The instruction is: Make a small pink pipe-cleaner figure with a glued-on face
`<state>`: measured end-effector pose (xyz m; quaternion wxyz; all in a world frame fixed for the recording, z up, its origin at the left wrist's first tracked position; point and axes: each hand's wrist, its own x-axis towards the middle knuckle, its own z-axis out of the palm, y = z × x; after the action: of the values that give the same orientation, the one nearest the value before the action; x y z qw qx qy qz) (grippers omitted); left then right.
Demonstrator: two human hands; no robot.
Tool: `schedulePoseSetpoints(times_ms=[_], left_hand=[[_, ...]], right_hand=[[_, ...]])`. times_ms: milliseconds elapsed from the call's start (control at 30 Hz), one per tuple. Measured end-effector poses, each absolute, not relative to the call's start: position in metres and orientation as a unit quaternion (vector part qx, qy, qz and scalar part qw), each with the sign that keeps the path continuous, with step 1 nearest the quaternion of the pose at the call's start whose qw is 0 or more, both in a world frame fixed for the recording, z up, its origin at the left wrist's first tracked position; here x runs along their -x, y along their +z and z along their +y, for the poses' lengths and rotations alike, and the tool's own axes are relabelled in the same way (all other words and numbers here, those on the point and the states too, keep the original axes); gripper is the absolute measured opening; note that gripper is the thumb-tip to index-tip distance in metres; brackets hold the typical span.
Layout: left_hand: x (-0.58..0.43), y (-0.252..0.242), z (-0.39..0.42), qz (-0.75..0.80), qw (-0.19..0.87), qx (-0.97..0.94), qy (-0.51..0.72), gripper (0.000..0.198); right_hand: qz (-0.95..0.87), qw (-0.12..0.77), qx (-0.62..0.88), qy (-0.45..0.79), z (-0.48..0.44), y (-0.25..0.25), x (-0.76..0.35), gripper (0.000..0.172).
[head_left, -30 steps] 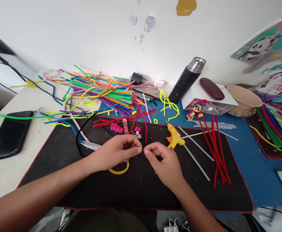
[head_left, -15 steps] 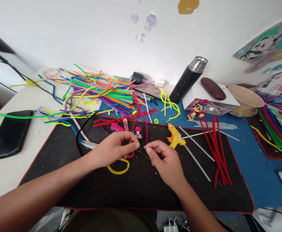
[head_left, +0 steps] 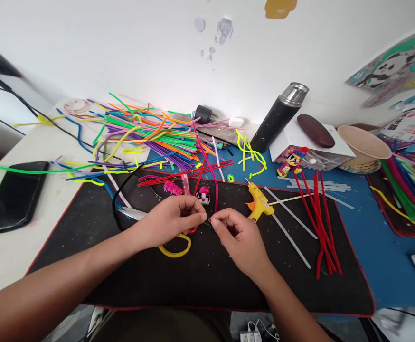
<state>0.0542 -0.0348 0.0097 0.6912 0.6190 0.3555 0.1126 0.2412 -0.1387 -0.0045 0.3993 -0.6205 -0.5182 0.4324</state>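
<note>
My left hand (head_left: 174, 221) is closed in a pinch over the black mat (head_left: 207, 280). My right hand (head_left: 241, 242) pinches just beside it, fingertips almost touching the left ones. Whatever sits between the fingers is too small to make out. Under my left hand lie scissors (head_left: 174, 253) with a yellow and red handle, partly hidden, their blades pointing left. Just behind the hands is a small panda-like figure (head_left: 203, 195) with a pink cap. A pink fuzzy piece (head_left: 174, 188) lies to its left. A yellow glue gun (head_left: 259, 202) rests right of my right hand.
A heap of coloured pipe cleaners (head_left: 150, 135) spreads at the back left. Red pipe cleaners (head_left: 323, 232) and clear glue sticks (head_left: 291, 240) lie at right. Behind stand a black flask (head_left: 278, 116), a white box (head_left: 335, 147) and a finished figure (head_left: 292, 162). A phone (head_left: 15, 197) lies far left.
My right hand has moved slightly left, bringing its fingertips closer to those of my left hand. The things on the mat stay where they were.
</note>
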Motion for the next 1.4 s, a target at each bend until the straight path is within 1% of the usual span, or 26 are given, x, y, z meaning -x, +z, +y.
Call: schedulePoseSetpoints(times_ms=[367,633,1000,1067,1233,1400], left_hand=[[-0.053,0.005,-0.036,0.368,0.668,-0.640,0.101,0.021],[-0.053,0.004,-0.033,0.378,0.657,-0.645,0.102,0.025],[-0.051,0.001,-0.030,0.375,0.652,-0.652,0.098,0.029],[-0.049,0.002,-0.028,0.388,0.633,-0.659,0.118,0.031],[-0.041,-0.001,-0.019,0.454,0.559,-0.657,0.222,0.037],[-0.039,-0.009,-0.015,0.500,0.539,-0.632,0.247,0.040]], right_hand=[[-0.541,0.364,0.631,0.420,-0.136,-0.006,-0.241,0.014],[-0.555,0.336,0.638,0.416,-0.134,-0.008,-0.243,0.014],[-0.590,0.307,0.644,0.377,-0.127,-0.009,-0.245,0.012],[-0.589,0.301,0.655,0.366,-0.124,-0.008,-0.249,0.012],[-0.577,0.286,0.685,0.341,-0.111,-0.007,-0.260,0.013],[-0.603,0.255,0.693,0.302,-0.102,-0.014,-0.261,0.013]])
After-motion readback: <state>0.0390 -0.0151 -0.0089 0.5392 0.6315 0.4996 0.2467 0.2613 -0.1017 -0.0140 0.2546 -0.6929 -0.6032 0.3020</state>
